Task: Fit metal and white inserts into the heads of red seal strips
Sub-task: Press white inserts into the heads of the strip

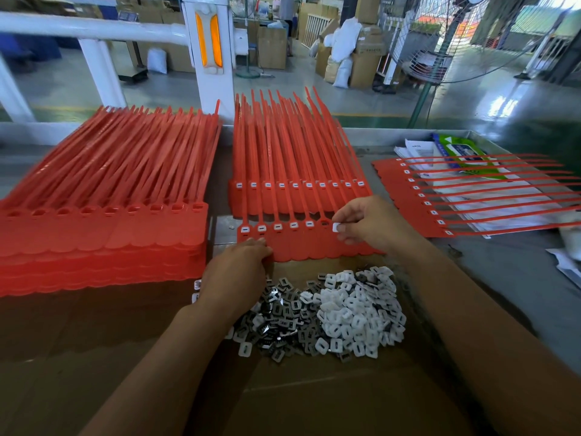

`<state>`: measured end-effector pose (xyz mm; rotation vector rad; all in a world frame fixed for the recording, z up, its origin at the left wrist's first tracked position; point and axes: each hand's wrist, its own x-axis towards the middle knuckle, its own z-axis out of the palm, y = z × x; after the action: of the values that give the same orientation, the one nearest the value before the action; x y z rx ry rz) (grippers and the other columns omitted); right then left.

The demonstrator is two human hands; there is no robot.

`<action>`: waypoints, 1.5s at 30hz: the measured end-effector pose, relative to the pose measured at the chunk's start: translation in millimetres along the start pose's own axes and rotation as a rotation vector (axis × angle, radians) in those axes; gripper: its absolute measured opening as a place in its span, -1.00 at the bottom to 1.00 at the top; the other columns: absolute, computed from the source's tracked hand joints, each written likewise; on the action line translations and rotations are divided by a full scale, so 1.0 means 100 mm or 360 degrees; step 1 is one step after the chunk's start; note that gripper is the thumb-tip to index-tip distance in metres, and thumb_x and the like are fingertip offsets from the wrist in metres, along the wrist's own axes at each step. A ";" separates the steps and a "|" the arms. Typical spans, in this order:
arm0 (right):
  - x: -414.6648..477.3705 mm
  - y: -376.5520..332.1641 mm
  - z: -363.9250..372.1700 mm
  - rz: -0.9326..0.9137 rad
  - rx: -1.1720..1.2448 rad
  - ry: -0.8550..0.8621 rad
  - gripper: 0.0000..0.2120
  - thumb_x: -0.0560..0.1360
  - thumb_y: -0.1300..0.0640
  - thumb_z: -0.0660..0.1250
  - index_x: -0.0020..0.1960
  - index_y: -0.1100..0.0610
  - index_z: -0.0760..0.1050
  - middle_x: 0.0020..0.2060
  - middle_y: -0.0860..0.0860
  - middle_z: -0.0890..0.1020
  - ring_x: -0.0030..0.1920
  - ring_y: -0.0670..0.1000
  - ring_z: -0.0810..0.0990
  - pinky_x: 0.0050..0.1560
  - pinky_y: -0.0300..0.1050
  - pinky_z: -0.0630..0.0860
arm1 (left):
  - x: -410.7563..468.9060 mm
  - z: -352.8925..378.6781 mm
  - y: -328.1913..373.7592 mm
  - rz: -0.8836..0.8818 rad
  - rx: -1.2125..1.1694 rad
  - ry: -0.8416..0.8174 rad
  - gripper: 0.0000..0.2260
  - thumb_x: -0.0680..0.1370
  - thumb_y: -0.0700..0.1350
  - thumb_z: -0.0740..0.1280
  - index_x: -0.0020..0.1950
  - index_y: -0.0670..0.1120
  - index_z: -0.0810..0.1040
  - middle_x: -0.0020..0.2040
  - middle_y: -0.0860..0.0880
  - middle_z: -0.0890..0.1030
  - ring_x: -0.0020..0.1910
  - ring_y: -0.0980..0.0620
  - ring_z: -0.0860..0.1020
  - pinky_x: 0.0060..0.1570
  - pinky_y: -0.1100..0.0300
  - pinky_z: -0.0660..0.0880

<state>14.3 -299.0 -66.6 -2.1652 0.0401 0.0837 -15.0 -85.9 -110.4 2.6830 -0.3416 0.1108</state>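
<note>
A sheet of joined red seal strips (301,243) lies in front of me, several of its heads filled with white inserts. One head (324,222) beside them stands open. My right hand (367,223) pinches a white insert (337,227) just right of that open head. My left hand (239,269) rests on the sheet's near left edge, fingers bent over it. A loose heap of metal inserts (283,319) and white inserts (355,306) lies on cardboard (314,401) between my forearms.
A tall stack of unfilled red strips (103,221) sits at left. A filled stack (295,190) lies behind the working sheet. Another filled sheet (471,196) lies at right over papers and a green packet (465,152). A white post (210,51) stands behind.
</note>
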 end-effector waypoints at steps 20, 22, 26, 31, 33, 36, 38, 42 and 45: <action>0.27 0.08 0.15 -0.0069 -0.0238 0.0247 -0.78 0.47 0.28 0.31 -0.28 0.02 0.47 -0.30 -0.05 0.55 -0.30 -0.12 0.50 -0.25 -0.25 0.45 | 0.00 0.00 0.00 -0.0002 0.0024 -0.0024 -0.60 0.55 -0.28 0.14 0.35 0.00 0.42 0.42 0.07 0.33 0.40 0.05 0.29 0.32 0.11 0.28; 0.30 0.10 0.18 -0.0060 -0.0255 0.0270 -0.76 0.47 0.28 0.32 -0.30 0.01 0.45 -0.32 -0.07 0.54 -0.29 -0.09 0.51 -0.26 -0.23 0.43 | 0.00 0.00 0.00 0.0001 0.0022 -0.0023 -0.59 0.54 -0.28 0.14 0.35 0.00 0.42 0.42 0.07 0.33 0.40 0.05 0.29 0.32 0.11 0.28; 0.33 0.13 0.20 -0.0067 -0.0388 0.0268 -0.85 0.46 0.23 0.35 -0.24 0.03 0.51 -0.23 -0.09 0.55 -0.12 -0.09 0.50 -0.10 -0.21 0.37 | 0.01 0.00 0.00 0.0008 0.0013 -0.0010 -0.60 0.54 -0.28 0.15 0.34 -0.01 0.44 0.41 0.06 0.35 0.40 0.06 0.30 0.32 0.12 0.29; 0.35 0.12 0.21 -0.0120 -0.0543 0.0211 -0.91 0.46 0.24 0.34 -0.19 0.09 0.56 -0.18 -0.08 0.53 -0.11 -0.10 0.47 -0.10 -0.22 0.35 | 0.01 0.00 0.00 0.0009 0.0003 -0.0009 -0.61 0.54 -0.28 0.14 0.32 -0.01 0.46 0.40 0.06 0.36 0.39 0.06 0.32 0.33 0.13 0.30; 0.35 0.12 0.21 -0.0153 -0.0609 0.0217 -0.94 0.46 0.24 0.33 -0.14 0.14 0.58 -0.26 -0.16 0.45 -0.15 -0.13 0.42 -0.13 -0.23 0.32 | 0.01 0.00 0.00 0.0012 0.0001 -0.0008 -0.61 0.54 -0.28 0.14 0.32 -0.01 0.46 0.40 0.05 0.37 0.39 0.06 0.32 0.33 0.12 0.31; 0.36 0.14 0.23 -0.0214 -0.0692 0.0242 -0.94 0.46 0.25 0.33 -0.16 0.14 0.56 -0.30 -0.21 0.38 -0.18 -0.16 0.37 -0.17 -0.26 0.26 | 0.01 0.00 0.00 0.0012 0.0003 -0.0002 -0.61 0.54 -0.28 0.15 0.32 -0.01 0.46 0.40 0.06 0.37 0.38 0.06 0.32 0.32 0.10 0.32; 0.37 0.15 0.23 -0.0225 -0.0709 0.0246 -0.90 0.45 0.25 0.34 -0.21 0.09 0.52 -0.25 -0.17 0.45 -0.16 -0.15 0.39 -0.16 -0.26 0.26 | 0.00 -0.01 0.00 0.0009 0.0002 -0.0002 -0.61 0.54 -0.28 0.15 0.32 -0.01 0.46 0.40 0.06 0.37 0.38 0.06 0.32 0.33 0.10 0.31; 0.42 0.17 0.23 -0.0181 -0.0703 0.0225 -0.90 0.43 0.24 0.37 -0.22 0.06 0.55 -0.16 -0.11 0.57 -0.13 -0.13 0.46 -0.12 -0.20 0.36 | 0.00 -0.01 0.01 0.0003 0.0008 -0.0013 -0.60 0.54 -0.29 0.14 0.33 -0.01 0.45 0.41 0.06 0.36 0.39 0.06 0.30 0.34 0.09 0.30; 0.44 0.14 0.22 -0.0128 -0.0614 0.0211 -0.86 0.38 0.26 0.41 -0.27 0.04 0.56 -0.20 -0.11 0.59 -0.13 -0.12 0.50 -0.05 -0.16 0.45 | 0.00 -0.02 0.01 -0.0001 0.0004 -0.0013 -0.61 0.54 -0.28 0.14 0.33 -0.01 0.45 0.40 0.06 0.36 0.39 0.05 0.31 0.33 0.09 0.31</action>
<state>56.1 -289.1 -93.9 -2.5524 0.0133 -0.1077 -15.1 -86.1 -108.6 2.6869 -0.3432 0.1006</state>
